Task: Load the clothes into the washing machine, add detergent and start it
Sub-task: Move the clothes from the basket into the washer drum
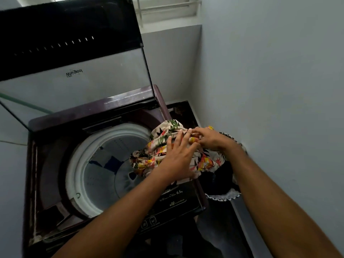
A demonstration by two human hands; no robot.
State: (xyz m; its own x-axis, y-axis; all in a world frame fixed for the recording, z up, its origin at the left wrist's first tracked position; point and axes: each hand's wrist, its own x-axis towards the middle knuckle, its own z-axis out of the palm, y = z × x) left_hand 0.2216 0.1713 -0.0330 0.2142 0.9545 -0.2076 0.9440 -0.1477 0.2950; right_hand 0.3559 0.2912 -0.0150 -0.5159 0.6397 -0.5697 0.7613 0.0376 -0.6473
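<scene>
Both hands on it: left hand (178,155) lies flat, fingers straight, pressing the printed garment (167,146); right hand (210,138) pinches its top fold. The garment hangs over the washer's (93,116) right rim, above the basket (230,194). Looks soft, light and floppy, so best bunched from the middle. One printed garment; dark clothes below, uncountable. One lid (74,53), raised.

A pale grey wall (270,75) fills the right side and meets a second wall (173,62) in a corner. A white window frame (167,10) sits high above that corner, bright with daylight. Dark floor (223,229) shows below, along the right wall.
</scene>
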